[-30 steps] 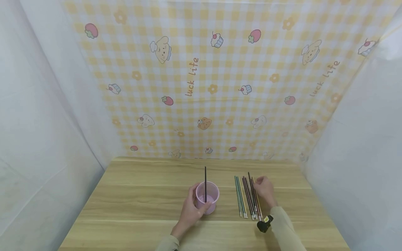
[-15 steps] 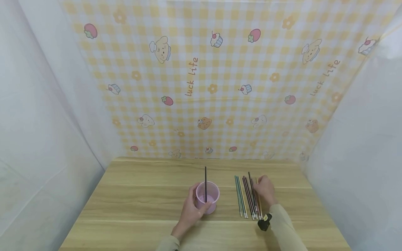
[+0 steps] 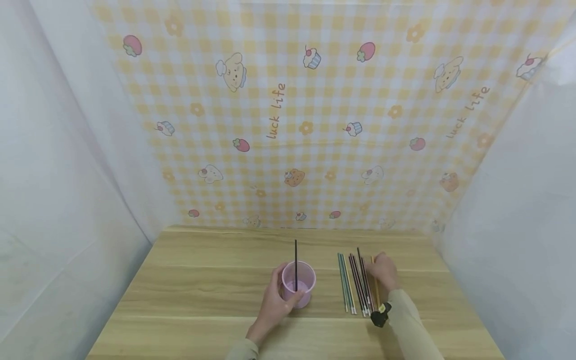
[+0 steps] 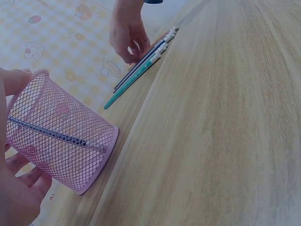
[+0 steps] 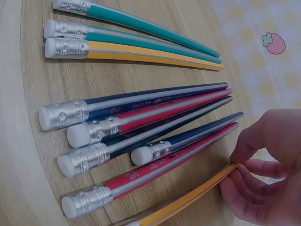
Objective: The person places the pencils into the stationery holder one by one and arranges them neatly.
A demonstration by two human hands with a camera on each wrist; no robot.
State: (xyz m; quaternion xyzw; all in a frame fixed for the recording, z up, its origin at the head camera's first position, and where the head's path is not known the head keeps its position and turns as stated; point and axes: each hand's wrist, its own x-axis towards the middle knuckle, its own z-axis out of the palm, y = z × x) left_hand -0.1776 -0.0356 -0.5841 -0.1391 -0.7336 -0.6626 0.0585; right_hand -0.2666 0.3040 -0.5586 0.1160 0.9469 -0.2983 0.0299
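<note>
Yellow pencil point(image 5: 190, 197) is lying rightmost on the desk point(image 3: 202, 300), the right hand point(image 3: 383, 270) pinching its eraserless end; lifting cleanly is probably calling for clearing the neighbouring red pencil point(image 5: 162, 165), while the left hand point(image 3: 275, 302), fingers curling, is gripping the pink mesh cup point(image 4: 70, 117).

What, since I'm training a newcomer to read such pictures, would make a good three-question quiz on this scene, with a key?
1. What colour is the pencil pinched by the right hand? A) green B) yellow C) red
2. True or false: the pink mesh cup gripped by the left hand is empty.
3. How many green pencils show in the right wrist view?

Key:
1. B, yellow.
2. False; one dark pencil is in it.
3. Two.
</note>
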